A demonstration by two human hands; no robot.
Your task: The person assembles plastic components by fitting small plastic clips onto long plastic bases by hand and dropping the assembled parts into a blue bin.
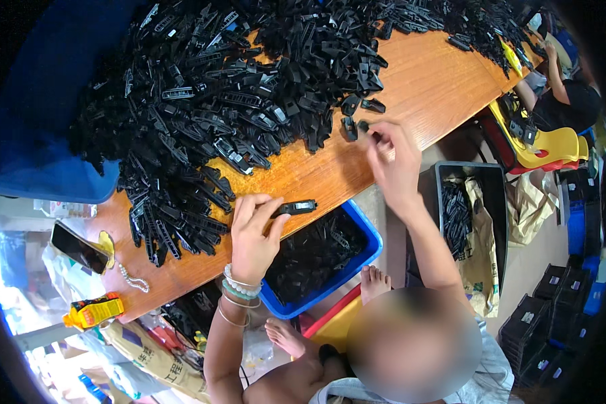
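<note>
Resting at the table's near edge, my left hand pinches one end of a long black plastic part. Beaded bracelets circle that wrist. Farther right, my right hand is over the table edge, its fingertips curled and slightly blurred. A small dark piece shows at those fingertips; its kind I cannot make out. Close by on the wood lie small black plastic pieces. A large heap of similar black parts spreads over the table behind both hands.
Below the wooden table's edge stands a blue bin holding black parts. A dark crate with parts and brown paper is at right. Left are a phone and orange drink bottle. Another person sits far right, near yellow chairs.
</note>
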